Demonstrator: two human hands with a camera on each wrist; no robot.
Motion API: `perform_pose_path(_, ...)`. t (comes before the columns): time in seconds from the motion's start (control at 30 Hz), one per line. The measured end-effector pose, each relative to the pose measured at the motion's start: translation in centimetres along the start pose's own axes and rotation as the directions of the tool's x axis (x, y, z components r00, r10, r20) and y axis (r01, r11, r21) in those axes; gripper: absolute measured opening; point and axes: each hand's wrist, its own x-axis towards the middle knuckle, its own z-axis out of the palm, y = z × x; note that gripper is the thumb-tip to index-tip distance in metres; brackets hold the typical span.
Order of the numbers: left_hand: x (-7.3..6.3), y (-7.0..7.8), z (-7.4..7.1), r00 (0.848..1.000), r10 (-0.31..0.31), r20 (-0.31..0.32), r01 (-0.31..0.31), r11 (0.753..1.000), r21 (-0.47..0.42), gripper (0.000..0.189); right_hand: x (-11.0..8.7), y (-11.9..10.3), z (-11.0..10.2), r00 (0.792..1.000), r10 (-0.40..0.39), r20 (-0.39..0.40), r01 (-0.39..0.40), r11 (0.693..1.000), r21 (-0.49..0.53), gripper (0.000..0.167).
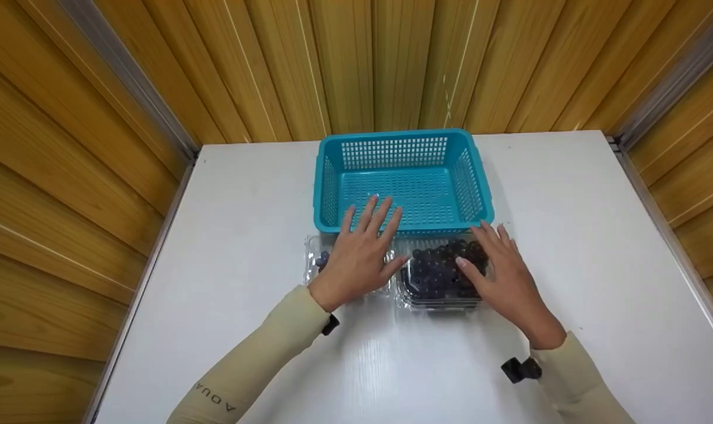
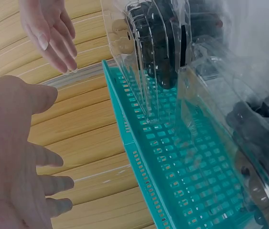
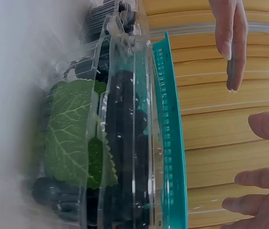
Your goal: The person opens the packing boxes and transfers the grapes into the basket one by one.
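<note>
My left hand (image 1: 356, 262) is held over a clear plastic box (image 1: 310, 277), its fingers straight and spread. Much of that box is hidden beneath it; some dark grapes (image 1: 323, 259) show at its left side. Over the right edge of a taller clear box of dark grapes (image 1: 430, 274) is my right hand (image 1: 510, 282), fingers extended, thumb overlapping the grapes in the head view. The right wrist view shows a green leaf (image 3: 69, 133) among the grapes, inside the clear plastic. In both wrist views the palms face the boxes with a gap between.
Right behind the boxes stands a teal slotted basket (image 1: 395, 135) with nothing in it. All of this is on a white table (image 1: 244, 212), enclosed by wood-look panels (image 1: 345, 70) at the back and sides.
</note>
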Motion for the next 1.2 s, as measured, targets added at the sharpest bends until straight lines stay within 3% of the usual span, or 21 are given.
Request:
perform_pose_path(0.2,0.2,0.4,0.2,0.999,0.001,0.036,-0.001,1.000,-0.003,0.080,-0.6,0.9,0.1,0.999,0.031,-0.009,-0.030,0.999,0.041,0.074)
perform_pose_path(0.5,0.5,0.6,0.5,0.999,0.012,0.047,-0.013,1.000,0.000,0.079,-1.1,1.9,0.3,0.995,0.100,-0.029,-0.099,0.994,0.045,0.072)
perform_pose_path(0.73,0.6,0.8,0.6,0.998,0.046,0.037,-0.046,0.999,-0.002,0.078,-1.5,2.4,0.5,0.993,0.105,-0.056,-0.101,0.993,0.068,0.072)
perform_pose_path(1.2,0.7,1.2,1.6,0.996,0.061,0.058,-0.062,0.998,0.016,0.079,-2.5,3.7,1.6,0.978,0.204,-0.049,-0.197,0.973,0.121,0.078)
